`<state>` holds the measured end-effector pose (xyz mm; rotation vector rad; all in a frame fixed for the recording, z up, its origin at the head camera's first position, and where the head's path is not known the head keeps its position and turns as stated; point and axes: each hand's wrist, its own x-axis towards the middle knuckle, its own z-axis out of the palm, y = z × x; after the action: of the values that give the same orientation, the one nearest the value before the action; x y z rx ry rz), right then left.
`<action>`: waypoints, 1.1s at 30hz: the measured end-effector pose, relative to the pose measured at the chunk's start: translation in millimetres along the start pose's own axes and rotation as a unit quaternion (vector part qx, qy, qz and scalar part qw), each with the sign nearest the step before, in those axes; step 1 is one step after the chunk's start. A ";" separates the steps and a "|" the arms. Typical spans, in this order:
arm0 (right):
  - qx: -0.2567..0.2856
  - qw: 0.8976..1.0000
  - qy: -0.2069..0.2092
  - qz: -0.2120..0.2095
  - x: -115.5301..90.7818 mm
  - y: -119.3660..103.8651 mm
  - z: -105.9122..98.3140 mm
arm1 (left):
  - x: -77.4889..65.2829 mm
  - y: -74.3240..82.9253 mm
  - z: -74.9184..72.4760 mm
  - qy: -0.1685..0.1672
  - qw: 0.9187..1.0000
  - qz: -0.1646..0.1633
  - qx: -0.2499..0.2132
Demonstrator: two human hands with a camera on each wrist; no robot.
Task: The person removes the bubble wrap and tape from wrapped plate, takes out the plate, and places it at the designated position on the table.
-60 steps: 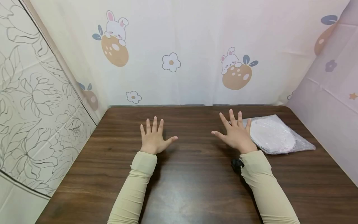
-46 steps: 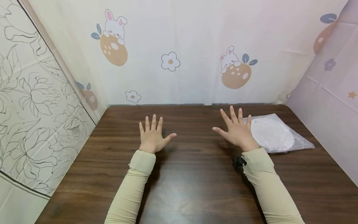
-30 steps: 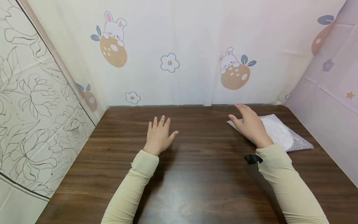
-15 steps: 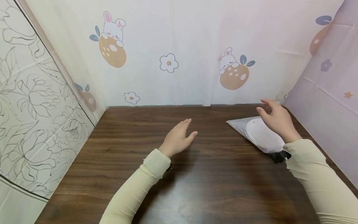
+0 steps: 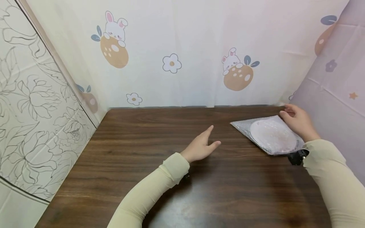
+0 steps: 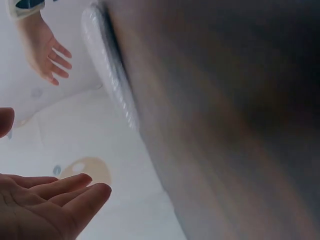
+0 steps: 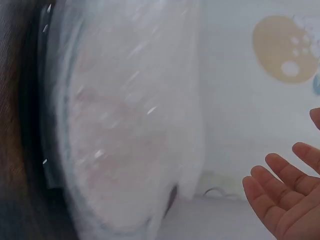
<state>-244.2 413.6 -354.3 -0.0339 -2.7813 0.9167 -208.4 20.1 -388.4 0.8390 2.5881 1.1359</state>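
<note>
Head: packet point(image 5: 272, 134) between hands point(image 5: 199, 148) point(image 5: 300, 123) (nearer right)

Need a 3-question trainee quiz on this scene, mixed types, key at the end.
1. Which hand is nearer the plastic bag?
2. True or false: the left hand holds nothing.
3. Fill the gap: the bag lies on a dark brown ____.

Key: 1. The right hand. 2. True. 3. Table.
</note>
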 end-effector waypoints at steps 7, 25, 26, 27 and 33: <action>-0.016 1.000 -0.019 0.014 1.7 23.3 1.5 | 11.7 4.9 20.1 -0.046 0.998 0.003 -0.030; -0.082 0.987 -0.114 0.078 -4.9 62.4 8.5 | 48.6 23.0 55.5 -0.101 0.993 -0.023 -0.049; -0.083 0.986 -0.117 0.080 -4.9 62.8 9.0 | 51.0 23.8 56.5 -0.101 0.993 -0.028 -0.051; -0.084 0.986 -0.119 0.081 -4.6 63.2 9.5 | 53.4 24.2 57.8 -0.101 0.993 -0.033 -0.051; -0.087 0.984 -0.132 0.084 -1.7 65.5 10.9 | 66.4 25.8 60.2 -0.100 0.992 -0.059 -0.054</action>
<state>-247.7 459.9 -401.8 -0.1911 -3.1407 0.7607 -228.8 109.1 -407.8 0.7252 2.3572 1.0876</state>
